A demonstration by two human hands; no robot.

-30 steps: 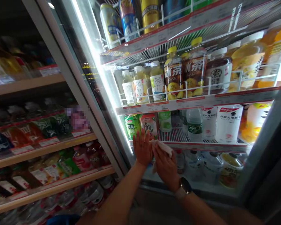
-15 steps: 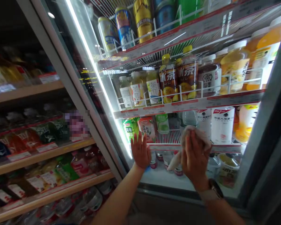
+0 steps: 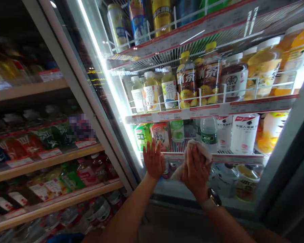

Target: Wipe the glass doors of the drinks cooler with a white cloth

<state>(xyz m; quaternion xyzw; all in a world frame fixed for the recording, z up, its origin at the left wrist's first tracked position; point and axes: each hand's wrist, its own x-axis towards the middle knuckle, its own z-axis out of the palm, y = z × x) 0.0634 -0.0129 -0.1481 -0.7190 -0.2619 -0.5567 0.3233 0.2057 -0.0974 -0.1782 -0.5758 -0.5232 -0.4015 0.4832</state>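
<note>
White cloth (image 3: pixel 196 150) lies bunched under my right hand (image 3: pixel 196 170), fingers spread, pressing it against the drinks fridge's glass door (image 3: pixel 172 190). My left hand (image 3: pixel 154 159) rests open, empty and flat on the glass, just left of the cloth.

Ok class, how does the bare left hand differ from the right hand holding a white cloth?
The left hand is empty, fingers spread; the right hand presses the crumpled white cloth. The right wrist wears a watch; the left wrist has none. Both touch the glass door.
</note>
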